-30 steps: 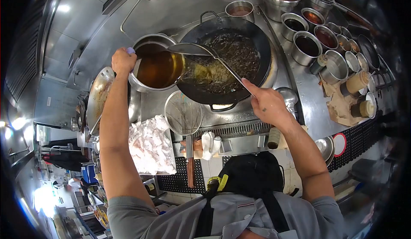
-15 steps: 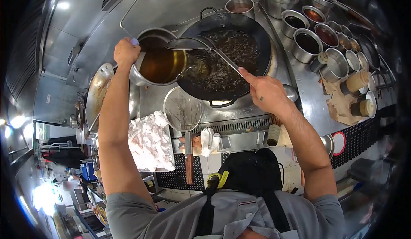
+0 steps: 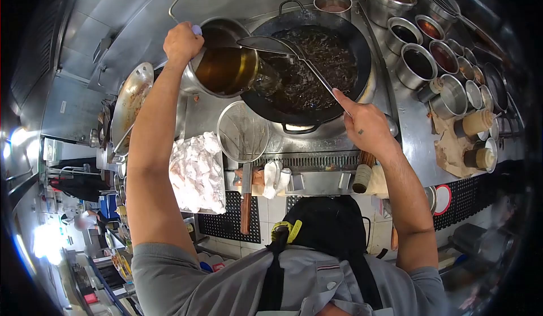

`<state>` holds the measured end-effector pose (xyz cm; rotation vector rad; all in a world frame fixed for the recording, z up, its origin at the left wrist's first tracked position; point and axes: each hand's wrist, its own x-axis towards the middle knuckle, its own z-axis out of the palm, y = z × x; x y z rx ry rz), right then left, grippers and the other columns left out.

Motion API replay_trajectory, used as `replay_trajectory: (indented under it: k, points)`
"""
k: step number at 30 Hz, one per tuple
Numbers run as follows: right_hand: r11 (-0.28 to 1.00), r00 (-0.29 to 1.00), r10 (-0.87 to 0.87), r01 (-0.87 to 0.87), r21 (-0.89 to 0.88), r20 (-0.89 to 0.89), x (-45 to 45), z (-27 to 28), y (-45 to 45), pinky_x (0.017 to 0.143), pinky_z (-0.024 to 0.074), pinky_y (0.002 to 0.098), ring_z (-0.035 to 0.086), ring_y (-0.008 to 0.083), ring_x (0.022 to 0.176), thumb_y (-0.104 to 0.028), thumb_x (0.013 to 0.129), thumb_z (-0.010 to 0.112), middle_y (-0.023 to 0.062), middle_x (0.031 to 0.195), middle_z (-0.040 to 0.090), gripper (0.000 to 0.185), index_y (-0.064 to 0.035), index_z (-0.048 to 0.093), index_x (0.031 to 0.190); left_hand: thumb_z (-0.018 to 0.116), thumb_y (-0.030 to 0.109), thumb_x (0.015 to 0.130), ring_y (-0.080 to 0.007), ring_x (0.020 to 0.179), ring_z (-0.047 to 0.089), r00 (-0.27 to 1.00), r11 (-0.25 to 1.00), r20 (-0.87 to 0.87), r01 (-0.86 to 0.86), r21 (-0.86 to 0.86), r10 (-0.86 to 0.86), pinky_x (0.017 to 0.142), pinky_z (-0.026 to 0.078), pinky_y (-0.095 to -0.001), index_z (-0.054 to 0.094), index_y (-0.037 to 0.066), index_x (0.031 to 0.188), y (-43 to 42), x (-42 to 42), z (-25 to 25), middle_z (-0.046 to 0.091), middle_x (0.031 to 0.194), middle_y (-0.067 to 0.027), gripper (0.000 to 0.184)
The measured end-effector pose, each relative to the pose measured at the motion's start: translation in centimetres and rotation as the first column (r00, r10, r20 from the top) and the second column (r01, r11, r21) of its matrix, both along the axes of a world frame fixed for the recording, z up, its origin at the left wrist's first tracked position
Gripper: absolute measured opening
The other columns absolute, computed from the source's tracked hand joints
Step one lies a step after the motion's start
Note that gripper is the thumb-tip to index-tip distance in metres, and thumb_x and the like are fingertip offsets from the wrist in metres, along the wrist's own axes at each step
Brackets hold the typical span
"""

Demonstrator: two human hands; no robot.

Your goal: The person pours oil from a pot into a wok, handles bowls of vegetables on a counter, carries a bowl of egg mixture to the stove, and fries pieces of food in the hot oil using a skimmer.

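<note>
My left hand [image 3: 182,43] is closed at the rim of a steel pot [image 3: 198,78], with a bit of pale purple material showing by its fingers. The pot is tilted to the right, and brown-gold liquid [image 3: 226,70] runs from its lip into a large black wok [image 3: 362,50]. Dark liquid [image 3: 317,61] with a rippling, bubbly surface fills much of the wok. My right hand [image 3: 366,129] grips the metal handle of a long-handled strainer [image 3: 266,44], forefinger stretched along it. The strainer's head is over the pot's right rim, beside the pouring stream.
A wire skimmer [image 3: 243,132] with a wooden handle lies below the wok. Left of it stands a tray of pale, white-coated pieces [image 3: 197,174]. Steel containers of sauces [image 3: 417,60] and squeeze bottles [image 3: 476,122] crowd the right side. A wok brush [image 3: 363,174] sits at the front edge.
The view has shifted, so the scene sits slightly right and higher. Liquid still pours from the tilted pot; both hands keep their grips.
</note>
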<state>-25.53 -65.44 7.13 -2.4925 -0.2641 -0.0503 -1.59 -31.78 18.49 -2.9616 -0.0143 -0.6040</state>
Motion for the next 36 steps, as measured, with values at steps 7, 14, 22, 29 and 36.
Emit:
replay_trajectory:
  k: [7,14,22,29,36]
  points:
    - [1.000,1.000,-0.018,0.018,0.021,0.007,-0.3,-0.7,0.1,0.070,0.0490,0.0449,0.062,0.0358,0.074,-0.003,0.079,0.052,0.0189,0.080,0.063,0.052,-0.0082,0.046,0.130,0.059,0.019,0.071,-0.0332,0.089,0.063,1.000,0.999,-0.003,0.027,0.046,-0.027,0.076,0.051,-0.0423,0.063,0.010,0.091,-0.6,-0.1,-0.3,0.066,0.091,-0.0148,0.022]
    - [0.999,1.000,-0.029,0.029,0.014,0.003,-0.7,-0.6,0.1,0.070,0.0491,0.0459,0.062,0.0365,0.074,-0.003,0.079,0.052,0.0201,0.080,0.063,0.052,-0.0082,0.046,0.130,0.059,0.019,0.071,-0.0326,0.086,0.064,0.998,0.993,-0.010,0.062,0.101,-0.061,0.074,0.051,-0.0423,0.063,0.009,0.088,-1.5,-0.8,-0.3,0.066,0.088,-0.0144,0.020]
    - [0.998,0.998,-0.040,0.038,0.048,0.043,-1.0,-1.3,0.3,0.068,0.0485,0.0453,0.061,0.0368,0.070,-0.003,0.080,0.052,0.0200,0.075,0.062,0.053,-0.0103,0.046,0.131,0.059,0.018,0.071,-0.0332,0.086,0.064,0.996,0.991,-0.006,0.088,0.100,-0.088,0.075,0.051,-0.0424,0.063,0.008,0.089,-2.2,-1.3,-0.3,0.066,0.087,-0.0157,0.021]
    - [0.998,1.000,-0.026,0.027,0.049,-0.013,-2.3,-1.7,0.1,0.068,0.0491,0.0458,0.062,0.0367,0.070,-0.004,0.080,0.052,0.0192,0.073,0.063,0.052,-0.0096,0.046,0.131,0.059,0.018,0.071,-0.0335,0.087,0.064,0.995,0.989,-0.021,0.099,0.107,-0.097,0.075,0.051,-0.0429,0.063,0.008,0.090,-2.5,-1.4,-0.4,0.066,0.087,-0.0166,0.023]
    - [0.996,0.999,-0.025,0.027,0.080,-0.028,-2.9,-2.8,0.0,0.069,0.0490,0.0461,0.062,0.0377,0.071,-0.004,0.080,0.052,0.0194,0.073,0.063,0.052,-0.0093,0.046,0.131,0.056,0.015,0.068,-0.0365,0.085,0.062,0.988,0.986,-0.005,0.152,0.076,-0.152,0.073,0.050,-0.0455,0.062,0.008,0.092,-2.9,-1.5,-0.7,0.065,0.086,-0.0183,0.025]
